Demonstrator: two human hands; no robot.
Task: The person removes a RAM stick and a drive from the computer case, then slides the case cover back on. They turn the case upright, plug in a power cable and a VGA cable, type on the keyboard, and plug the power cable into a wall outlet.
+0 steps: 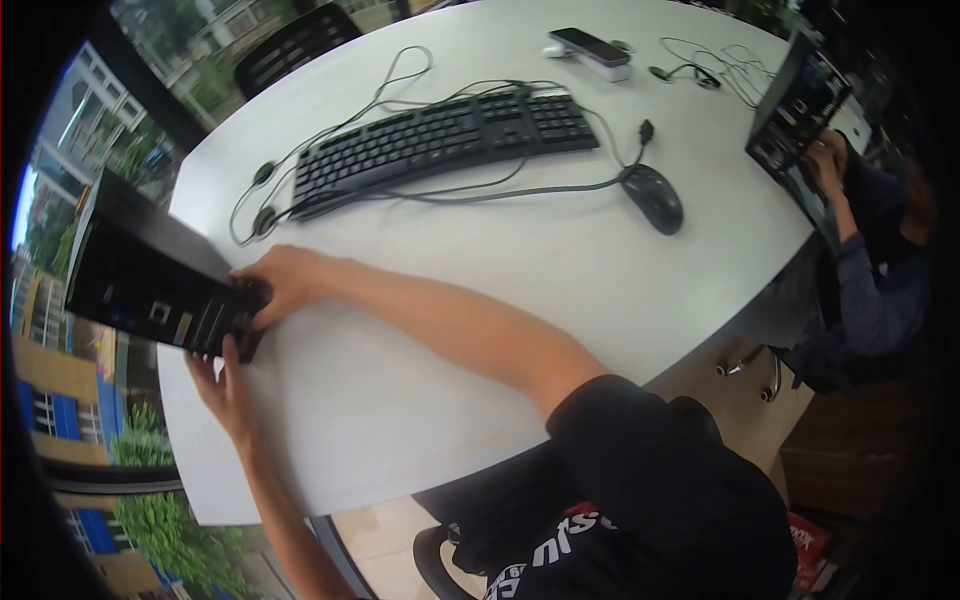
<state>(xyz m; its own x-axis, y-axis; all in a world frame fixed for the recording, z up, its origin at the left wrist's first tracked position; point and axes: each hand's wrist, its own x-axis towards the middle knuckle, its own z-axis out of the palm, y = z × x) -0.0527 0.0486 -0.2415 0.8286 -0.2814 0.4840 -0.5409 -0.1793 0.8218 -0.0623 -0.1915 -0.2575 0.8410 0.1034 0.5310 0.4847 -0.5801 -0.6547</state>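
Note:
A black computer case (pixel 150 275) stands at the left edge of the white table, its port side facing me. My right hand (pixel 285 280) is at the case's lower right corner, fingers curled around that end. Below it, my left hand (pixel 222 385) touches the bottom edge of the case with its fingers apart and pointing up. Part of the right fingers is hidden behind the case's corner. To the right of the case lies a black keyboard (pixel 440 145) with cables looped over and around it, and a black mouse (pixel 652 198).
A phone (pixel 590 46) rests on a white box at the table's far side, near thin cables (pixel 700 72). On the right, another person's hands (pixel 826 165) touch a second black case (pixel 795 105). A black chair (pixel 295 48) stands behind the table (pixel 420 240).

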